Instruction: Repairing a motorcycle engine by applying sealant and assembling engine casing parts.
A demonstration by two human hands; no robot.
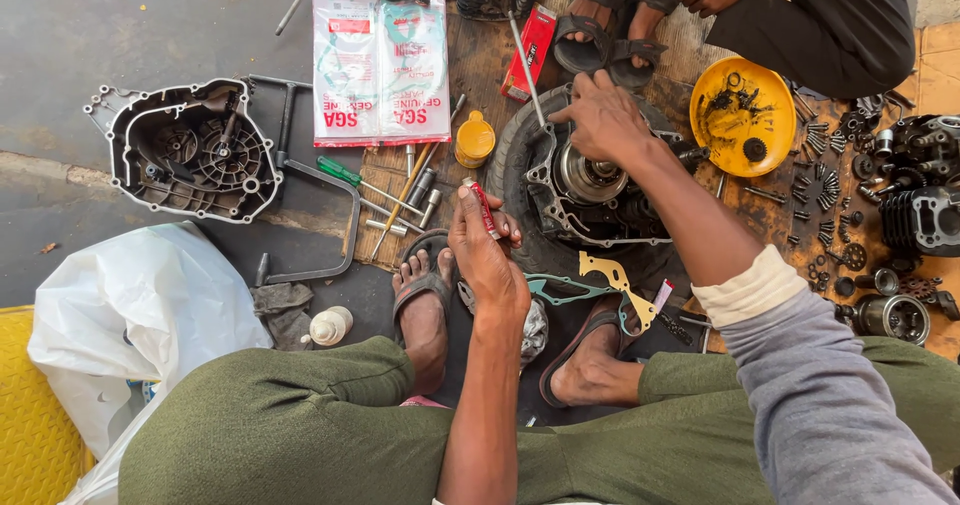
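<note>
With its side cover (pixel 190 150) off at far left, the engine case (pixel 590 190) lies open, right hand (pixel 600 117) gripping a thin rod (pixel 527 70), left hand (pixel 487 255) clasping a red tube (pixel 484 208); reassembly looks far off.

Engine case on a tyre, parts spread around it

The engine case (pixel 585 190) sits on a tyre (pixel 510 165) before the person's 2 feet, with the right hand (pixel 600 115) on its far side and the left hand (pixel 485 250) just to its left, holding a small tube (pixel 483 208). Right of the case lies a dish (pixel 742 115) with parts in it, then loose bolts (pixel 822 180) and cylinder parts (pixel 920 215) further right. Left of the tyre lie a jar (pixel 474 140), a screwdriver (pixel 365 180) and sockets; further left a frame tool (pixel 320 215), then a cover (pixel 190 150). Behind these lies a flat packet (pixel 380 55). A gasket (pixel 610 285) lies between the feet, a bag (pixel 130 315) at near left.
</note>
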